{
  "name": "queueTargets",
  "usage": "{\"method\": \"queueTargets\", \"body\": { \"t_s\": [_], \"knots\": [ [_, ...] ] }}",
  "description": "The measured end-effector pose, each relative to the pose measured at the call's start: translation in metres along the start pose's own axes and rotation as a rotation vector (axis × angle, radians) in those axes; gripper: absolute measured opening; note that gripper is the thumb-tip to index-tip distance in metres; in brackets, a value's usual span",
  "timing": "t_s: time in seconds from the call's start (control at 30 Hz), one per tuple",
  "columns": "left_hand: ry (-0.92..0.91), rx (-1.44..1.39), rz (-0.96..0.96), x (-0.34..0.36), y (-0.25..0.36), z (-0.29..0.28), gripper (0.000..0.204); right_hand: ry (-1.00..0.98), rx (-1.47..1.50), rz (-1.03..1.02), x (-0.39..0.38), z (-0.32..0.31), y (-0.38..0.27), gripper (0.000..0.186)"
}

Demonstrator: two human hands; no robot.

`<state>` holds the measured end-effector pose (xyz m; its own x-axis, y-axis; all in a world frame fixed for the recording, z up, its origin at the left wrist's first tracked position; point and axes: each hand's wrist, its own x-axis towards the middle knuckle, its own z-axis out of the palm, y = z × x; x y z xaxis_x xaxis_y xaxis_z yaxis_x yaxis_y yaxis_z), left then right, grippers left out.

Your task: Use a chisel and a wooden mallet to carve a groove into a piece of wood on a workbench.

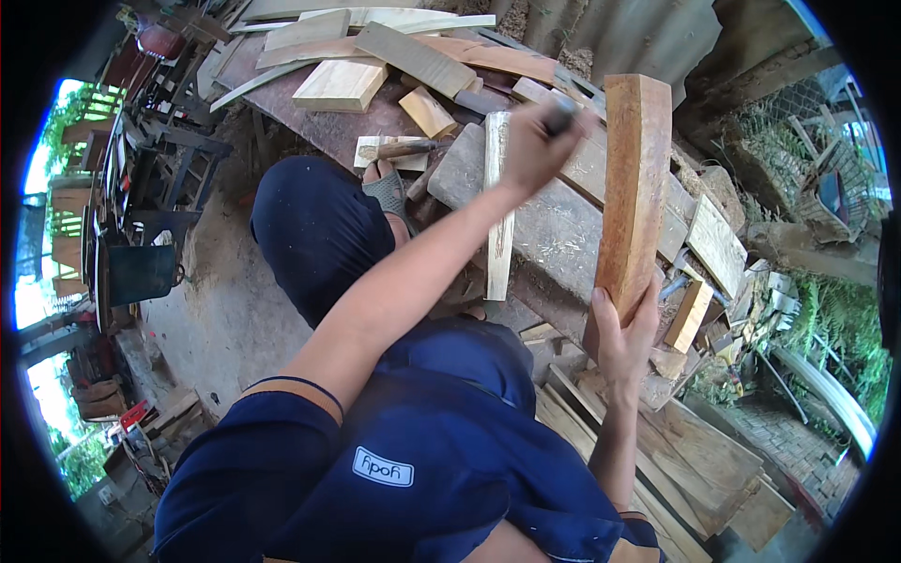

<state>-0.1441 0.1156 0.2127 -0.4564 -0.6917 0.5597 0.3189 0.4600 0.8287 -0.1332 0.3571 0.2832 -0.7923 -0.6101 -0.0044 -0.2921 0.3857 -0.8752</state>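
Observation:
My left hand is closed around a dark, round-ended tool, blurred by motion, its kind not clear. It is raised over a grey block-like work surface, beside a pale wooden strip lying across that surface. Farther right, my right hand grips the near end of a long, thick reddish-brown wooden block. The thumb presses on its left side and the fingers wrap its right side. The block's far end points away from me, apart from my left hand.
Boards and offcuts are heaped on the low table at the back, near a wooden-handled tool. More wood pieces lie at the right, with planks below. A dark bucket stands at the left. My knee rises left of the work surface.

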Motion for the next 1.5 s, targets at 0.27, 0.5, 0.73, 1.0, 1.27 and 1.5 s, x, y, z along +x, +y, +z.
{"method": "queueTargets", "body": {
  "t_s": [0.27,0.5,0.73,1.0,1.27,1.5],
  "knots": [
    [0.154,-0.129,-0.352,0.026,0.009,-0.027,0.044,0.051,0.071,0.054,-0.005,0.006,0.015,0.050],
    [0.129,-0.060,-0.309,0.005,0.014,-0.019,0.038,0.041,0.087,0.065,-0.009,0.009,0.019,0.052],
    [0.116,-0.023,-0.104,-0.009,0.017,-0.004,0.034,0.107,0.175,-0.063,0.001,-0.002,-0.018,0.061],
    [-0.166,0.140,0.073,-0.044,0.031,0.020,0.021,-0.049,-0.034,0.024,0.001,-0.003,-0.012,0.059],
    [-0.233,0.172,0.053,-0.049,0.036,0.022,0.022,0.144,0.225,0.050,-0.010,0.000,-0.012,0.057],
    [0.121,-0.064,-0.244,0.009,0.007,-0.017,0.035,0.066,0.094,-0.013,-0.008,0.006,0.001,0.052]
  ]
}}
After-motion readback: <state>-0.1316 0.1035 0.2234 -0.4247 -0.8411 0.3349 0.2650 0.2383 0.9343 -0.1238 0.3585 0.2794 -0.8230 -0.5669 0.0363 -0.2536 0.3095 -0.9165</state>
